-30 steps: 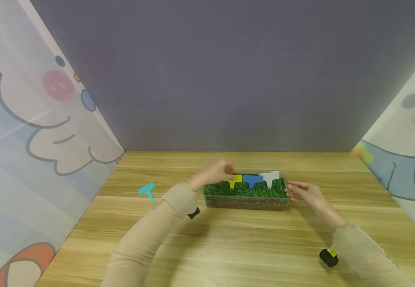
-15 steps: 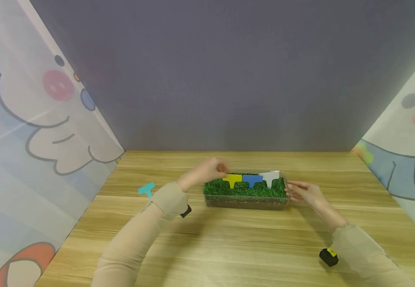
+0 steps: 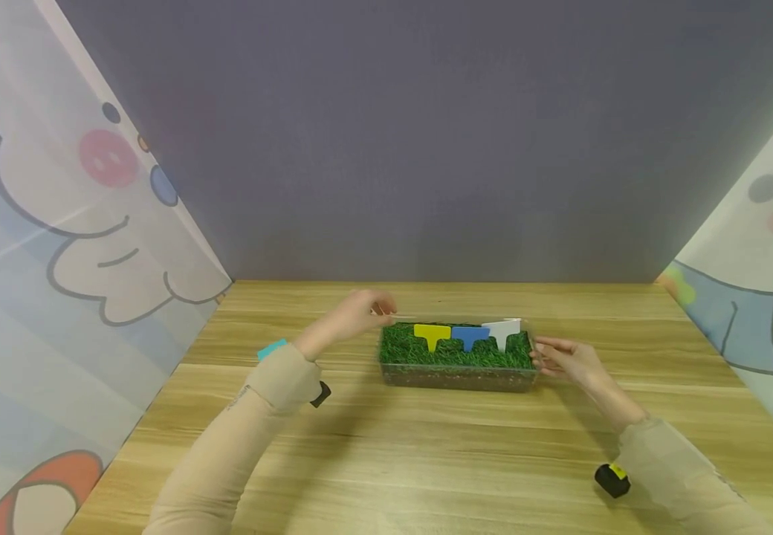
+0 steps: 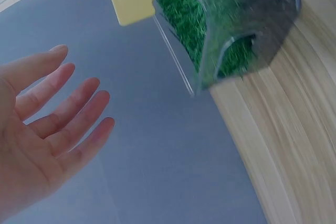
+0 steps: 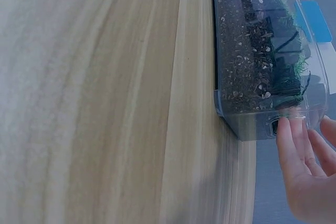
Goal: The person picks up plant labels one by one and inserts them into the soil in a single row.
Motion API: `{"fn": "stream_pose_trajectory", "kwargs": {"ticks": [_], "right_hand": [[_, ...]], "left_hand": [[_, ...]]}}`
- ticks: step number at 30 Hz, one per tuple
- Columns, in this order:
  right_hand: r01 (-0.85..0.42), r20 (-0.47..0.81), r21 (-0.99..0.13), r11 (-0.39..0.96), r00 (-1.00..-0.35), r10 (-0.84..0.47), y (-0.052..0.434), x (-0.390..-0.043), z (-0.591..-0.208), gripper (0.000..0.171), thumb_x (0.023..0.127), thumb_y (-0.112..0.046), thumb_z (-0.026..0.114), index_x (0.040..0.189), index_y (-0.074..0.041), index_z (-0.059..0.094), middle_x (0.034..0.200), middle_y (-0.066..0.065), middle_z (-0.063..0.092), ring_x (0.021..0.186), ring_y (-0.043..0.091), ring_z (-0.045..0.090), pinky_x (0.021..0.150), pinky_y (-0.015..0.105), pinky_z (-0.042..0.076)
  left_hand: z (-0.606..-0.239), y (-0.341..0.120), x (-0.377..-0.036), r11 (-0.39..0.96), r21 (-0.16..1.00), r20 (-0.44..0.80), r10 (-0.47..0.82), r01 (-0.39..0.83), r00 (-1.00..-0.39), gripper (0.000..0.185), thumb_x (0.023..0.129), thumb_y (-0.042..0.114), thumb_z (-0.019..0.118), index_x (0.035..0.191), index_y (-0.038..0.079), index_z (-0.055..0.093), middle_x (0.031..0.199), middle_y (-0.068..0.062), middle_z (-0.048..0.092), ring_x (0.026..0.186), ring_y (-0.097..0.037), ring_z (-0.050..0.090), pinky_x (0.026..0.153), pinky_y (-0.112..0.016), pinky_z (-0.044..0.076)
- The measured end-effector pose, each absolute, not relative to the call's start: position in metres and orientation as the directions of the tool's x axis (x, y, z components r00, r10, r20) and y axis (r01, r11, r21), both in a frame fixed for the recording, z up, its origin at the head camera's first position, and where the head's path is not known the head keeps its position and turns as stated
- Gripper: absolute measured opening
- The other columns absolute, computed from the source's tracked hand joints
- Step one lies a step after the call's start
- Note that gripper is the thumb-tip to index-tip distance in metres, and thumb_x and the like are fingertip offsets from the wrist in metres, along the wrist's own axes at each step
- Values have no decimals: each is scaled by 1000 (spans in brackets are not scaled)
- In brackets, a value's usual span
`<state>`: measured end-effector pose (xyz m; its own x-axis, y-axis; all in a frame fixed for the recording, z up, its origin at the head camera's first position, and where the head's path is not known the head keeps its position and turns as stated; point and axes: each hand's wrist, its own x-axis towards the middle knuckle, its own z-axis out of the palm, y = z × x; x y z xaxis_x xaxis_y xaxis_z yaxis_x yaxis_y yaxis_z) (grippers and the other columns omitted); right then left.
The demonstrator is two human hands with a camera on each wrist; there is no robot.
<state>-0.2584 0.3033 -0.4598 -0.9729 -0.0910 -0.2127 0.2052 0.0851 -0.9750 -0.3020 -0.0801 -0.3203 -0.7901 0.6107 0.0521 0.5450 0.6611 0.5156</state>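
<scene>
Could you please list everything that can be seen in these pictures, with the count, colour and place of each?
clear box: one, transparent, filled with soil and green grass, middle of the table.
yellow tag: one, yellow, standing in the grass, leftmost of the row.
blue tag: one, blue, in the grass, middle of the row.
white tag: one, white, in the grass, right end.
teal tag: one, teal, flat on the table, partly hidden behind the left arm.
table: one, light wood.
left hand: open, empty, beside the box's left end.
right hand: fingers touching the box's right end.
</scene>
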Motion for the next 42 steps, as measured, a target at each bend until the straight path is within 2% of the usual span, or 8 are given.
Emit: {"fn": "stream_pose_trajectory", "kwargs": {"ticks": [10, 18, 28, 33, 38, 42], "right_hand": [[218, -225, -973, 80, -970, -90, 302, -256, -454, 86, 62, -49, 72, 127, -2, 43, 88, -5, 67, 82, 11, 64, 76, 26, 49], [199, -211, -974, 110, -970, -116, 296, -247, -438, 62, 77, -37, 65, 126, -4, 46, 91, -4, 67, 82, 8, 63, 76, 25, 49], [191, -203, -970, 149, -976, -75, 281, -236, -417, 57, 88, -22, 55, 129, 10, 31, 92, 2, 67, 78, 6, 63, 74, 24, 50], [202, -213, -968, 151, -975, -61, 279, -235, -414, 53, 90, -17, 52, 129, 11, 30, 94, 6, 66, 77, 6, 63, 74, 25, 50], [184, -196, -972, 145, -978, -68, 282, -237, -420, 58, 88, -22, 56, 128, 11, 32, 91, 3, 67, 77, 6, 63, 73, 25, 50], [175, -183, -980, 99, -979, -85, 290, -244, -435, 52, 82, -29, 63, 123, -2, 48, 87, -2, 67, 78, 9, 64, 73, 25, 50]], "left_hand": [[-317, -115, -297, 694, 502, 72, 560, 516, -825, 15, 84, 13, 59, 95, 2, 61, 91, -9, 62, 80, -17, 56, 72, -29, 48], [-321, -141, -291, 712, 503, 73, 531, 491, -844, 13, 84, 12, 60, 94, 5, 62, 90, -5, 61, 81, -18, 56, 72, -31, 47], [-331, -175, -289, 754, 490, 39, 483, 438, -875, 15, 84, 14, 60, 95, 3, 61, 88, -6, 61, 80, -19, 56, 70, -33, 48], [-336, -192, -288, 761, 469, 57, 480, 448, -875, 15, 84, 10, 60, 95, 1, 61, 89, -8, 62, 80, -21, 56, 71, -36, 48], [-344, -207, -288, 774, 459, 61, 463, 436, -884, 15, 83, 7, 60, 95, -1, 61, 88, -10, 61, 78, -21, 55, 69, -36, 48], [-351, -219, -291, 800, 441, 41, 435, 407, -900, 17, 83, 6, 59, 96, -4, 60, 85, -9, 60, 77, -22, 55, 68, -36, 48]]}}
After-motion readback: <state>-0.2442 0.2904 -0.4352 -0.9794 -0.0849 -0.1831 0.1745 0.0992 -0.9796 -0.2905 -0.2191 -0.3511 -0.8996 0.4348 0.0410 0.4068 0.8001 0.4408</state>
